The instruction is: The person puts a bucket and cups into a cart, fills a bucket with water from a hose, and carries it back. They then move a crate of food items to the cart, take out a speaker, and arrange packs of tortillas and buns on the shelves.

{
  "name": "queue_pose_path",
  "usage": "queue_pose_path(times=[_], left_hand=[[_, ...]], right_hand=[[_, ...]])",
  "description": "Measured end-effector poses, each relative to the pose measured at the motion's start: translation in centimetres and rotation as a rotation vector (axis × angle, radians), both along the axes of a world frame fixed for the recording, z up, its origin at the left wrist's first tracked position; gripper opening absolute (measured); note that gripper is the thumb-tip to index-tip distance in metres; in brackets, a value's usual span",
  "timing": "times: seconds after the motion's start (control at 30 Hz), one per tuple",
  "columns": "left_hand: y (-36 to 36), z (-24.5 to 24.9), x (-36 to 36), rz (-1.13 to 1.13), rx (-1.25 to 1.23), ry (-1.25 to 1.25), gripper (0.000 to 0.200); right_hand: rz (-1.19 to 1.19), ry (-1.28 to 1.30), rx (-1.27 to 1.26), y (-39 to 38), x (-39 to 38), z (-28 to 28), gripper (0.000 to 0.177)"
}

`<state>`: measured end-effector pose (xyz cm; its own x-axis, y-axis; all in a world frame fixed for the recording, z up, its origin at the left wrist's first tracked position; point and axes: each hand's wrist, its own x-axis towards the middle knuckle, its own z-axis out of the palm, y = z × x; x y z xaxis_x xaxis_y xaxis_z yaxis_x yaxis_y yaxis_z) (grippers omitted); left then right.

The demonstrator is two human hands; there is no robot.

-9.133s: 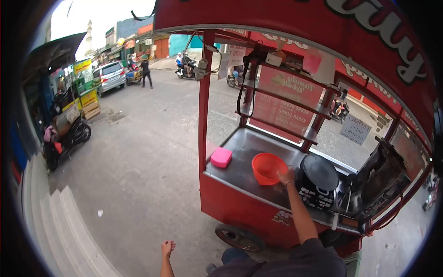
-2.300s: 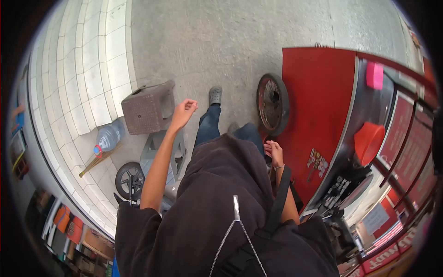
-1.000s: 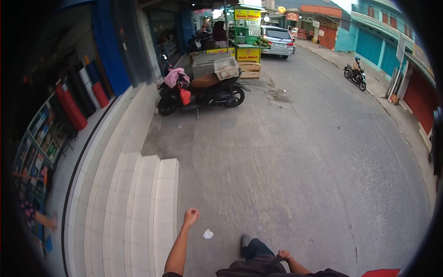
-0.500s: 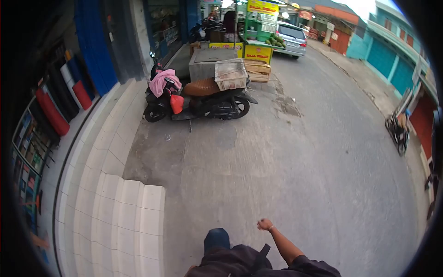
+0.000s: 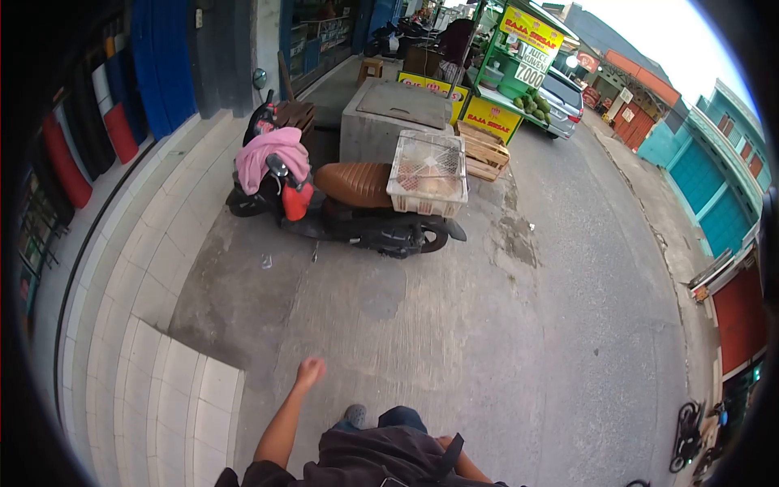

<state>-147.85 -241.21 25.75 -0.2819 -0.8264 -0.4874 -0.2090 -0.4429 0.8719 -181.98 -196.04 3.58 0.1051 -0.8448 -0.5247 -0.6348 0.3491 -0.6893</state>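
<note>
Looks like the person's mid-walk on the road (image 5: pixel 454 349), so footing matters most here imo. Left hand (image 5: pixel 311 371) is out front, low centre-left, fingers curled together with nothing visible in it. Right hand (image 5: pixel 444 442) is mostly behind the strap (image 5: pixel 449 459), so can't tell how that grip is. Nearest big thing ahead is the scooter (image 5: pixel 389 234), upper left to centre, crate (image 5: pixel 428 174) on its rear. Best bet: short steady strides, arms loose, feet clear of the stair edge (image 5: pixel 219 381) at lower left, eyes up for the scooter's tail.
</note>
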Motion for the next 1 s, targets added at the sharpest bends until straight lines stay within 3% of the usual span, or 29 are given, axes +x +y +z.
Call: queue_pose_path(times=[0.03, 0.1, 0.13, 0.23, 0.33, 0.37, 0.4, 0.43, 0.47, 0.53, 0.67, 0.73, 0.8, 0.9, 0.97, 1.0], left_hand=[[-4.5, 2.5, -4.1, -0.067, -0.089, 0.073, 0.019], [-11.9, 9.0, -11.4, -0.219, -0.325, 0.053, 0.017], [-15.2, 9.6, -14.4, -0.222, -0.336, 0.059, 0.017], [-23.8, 8.1, -22.3, -0.233, -0.376, 0.145, 0.014], [-27.5, 3.9, -27.5, -0.211, -0.333, -0.046, 0.01], [-27.9, 3.1, -28.2, -0.213, -0.254, -0.145, 0.01], [-28.5, 2.2, -29.5, -0.171, -0.05, -0.115, 0.009], [-29.0, 1.7, -30.6, -0.144, -0.002, -0.072, 0.009], [-30.1, 1.7, -31.7, -0.113, 0.046, -0.027, 0.009], [-32.7, 1.5, -33.7, -0.117, -0.084, -0.135, 0.014], [-41.5, 0.5, -38.8, -0.027, -0.248, -0.201, 0.022], [-46.6, -0.9, -41.4, -0.07, -0.496, -0.304, 0.03], [-51.2, -2.9, -44.5, -0.057, -0.71, -0.254, 0.035], [-54.8, 0.5, -47.9, -0.279, -0.626, -0.107, 0.033], [-56.2, -1.8, -50.4, -0.461, -0.508, -0.042, 0.036], [-56.5, -3.7, -50.7, -0.522, -0.401, -0.071, 0.039]], right_hand=[[-0.277, -0.275, 0.18, 1.8, -1.6, -4.5, 0.029], [-0.473, -0.235, 0.393, -0.4, -4.1, 0.0, 0.03], [-0.523, -0.212, 0.437, -2.3, -6.2, 1.3, 0.03], [-0.497, -0.129, 0.427, -10.2, -14.1, -1.9, 0.031], [-0.19, 0.049, 0.326, -21.8, -22.1, -4.9, 0.032], [-0.46, -0.056, 0.445, -26.4, -24.5, -4.5, 0.027], [-0.76, -0.147, 0.523, -33.9, -25.6, 5.3, 0.026], [-0.746, -0.092, 0.406, -39.2, -27.7, 10.0, 0.025], [-0.726, -0.032, 0.289, -43.9, -30.2, 13.4, 0.029], [-0.786, -0.178, 0.102, -52.5, -34.0, 19.1, 0.029], [-0.625, -0.269, 0.026, -63.9, -40.8, 26.6, 0.029], [-0.618, -0.242, 0.113, -67.1, -44.0, 27.8, 0.028], [-0.632, -0.125, 0.124, -67.8, -47.0, 25.5, 0.027], [-0.758, 0.175, 0.06, -65.0, -50.5, 23.2, 0.031], [-0.475, 0.113, 0.302, -61.2, -54.2, 18.4, 0.031], [-0.726, -0.03, 0.378, -60.0, -54.2, 18.3, 0.031]])
